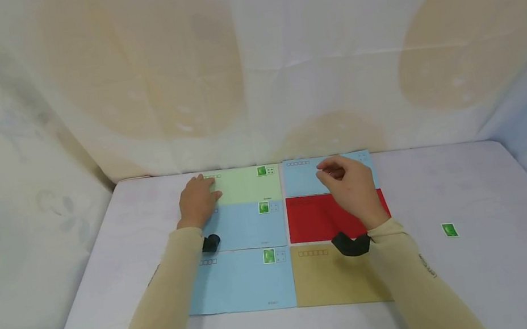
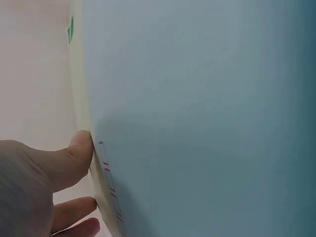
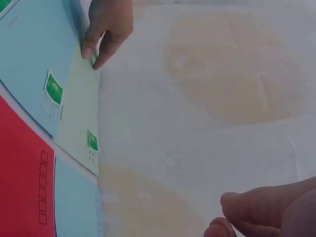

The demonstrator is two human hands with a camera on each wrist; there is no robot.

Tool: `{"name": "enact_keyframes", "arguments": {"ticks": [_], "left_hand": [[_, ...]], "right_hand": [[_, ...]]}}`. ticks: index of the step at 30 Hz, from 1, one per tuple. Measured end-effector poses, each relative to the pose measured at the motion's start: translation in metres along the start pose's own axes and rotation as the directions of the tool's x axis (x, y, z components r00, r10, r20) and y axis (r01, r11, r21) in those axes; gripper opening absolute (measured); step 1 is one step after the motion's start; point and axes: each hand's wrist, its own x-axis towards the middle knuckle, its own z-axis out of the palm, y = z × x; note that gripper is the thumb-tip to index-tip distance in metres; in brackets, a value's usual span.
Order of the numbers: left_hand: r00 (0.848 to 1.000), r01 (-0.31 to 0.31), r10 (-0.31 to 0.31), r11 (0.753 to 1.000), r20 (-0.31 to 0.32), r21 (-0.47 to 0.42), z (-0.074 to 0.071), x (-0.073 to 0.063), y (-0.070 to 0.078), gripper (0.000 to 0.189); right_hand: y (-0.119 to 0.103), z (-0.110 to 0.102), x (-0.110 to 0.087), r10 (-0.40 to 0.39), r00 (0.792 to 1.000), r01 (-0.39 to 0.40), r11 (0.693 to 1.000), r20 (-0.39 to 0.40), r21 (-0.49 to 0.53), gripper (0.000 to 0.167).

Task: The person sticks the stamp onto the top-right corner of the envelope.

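Observation:
My left hand (image 1: 198, 199) rests on the left end of the pale green envelope (image 1: 241, 188), its fingers spread. Its thumb lies by the envelope's border in the left wrist view. My right hand (image 1: 352, 185) is raised over the upper blue envelope (image 1: 302, 178) and the red envelope (image 1: 311, 220), fingers loosely curled. Thumb and fingertips are close together in the right wrist view, with nothing visible between them. A green stamp (image 1: 261, 171) is on the pale green envelope's upper right corner. My right hand hides part of the upper blue envelope.
Below the pale green envelope lie two more blue envelopes, the middle one (image 1: 242, 228) and the lower one (image 1: 246, 282), each with a green stamp. A tan envelope (image 1: 328, 278) is at lower right. One loose stamp (image 1: 450, 230) lies on the white table (image 1: 488, 278). Curtains hang behind.

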Motion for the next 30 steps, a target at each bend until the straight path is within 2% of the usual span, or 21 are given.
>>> {"name": "enact_keyframes", "arguments": {"ticks": [4, 10, 16, 22, 30], "left_hand": [[0.999, -0.011, 0.01, 1.0, -0.039, -0.024, 0.002, -0.001, 0.003, 0.039], [0.998, -0.025, 0.02, 0.994, -0.052, -0.108, 0.003, -0.007, 0.01, 0.034], [0.997, -0.051, 0.038, 0.981, -0.072, -0.188, 0.002, -0.012, 0.031, 0.035], [0.993, -0.079, 0.06, 0.978, -0.105, -0.193, 0.004, -0.011, 0.052, 0.034], [0.994, -0.096, 0.084, 0.974, -0.065, -0.204, 0.009, -0.011, 0.08, 0.038]], "right_hand": [[0.006, -0.008, -0.007, -0.001, 1.0, 0.0, 1.0, -0.017, -0.023, 0.019], [0.017, -0.018, -0.017, -0.012, 0.999, 0.01, 0.999, -0.041, -0.052, 0.019], [0.03, -0.029, -0.03, -0.024, 0.997, 0.019, 0.996, -0.07, -0.083, 0.018], [0.036, -0.041, -0.041, -0.044, 0.994, 0.033, 0.993, -0.101, -0.11, 0.017], [0.05, -0.057, -0.052, 0.001, 0.991, -0.024, 0.985, -0.134, -0.173, 0.021]]}}
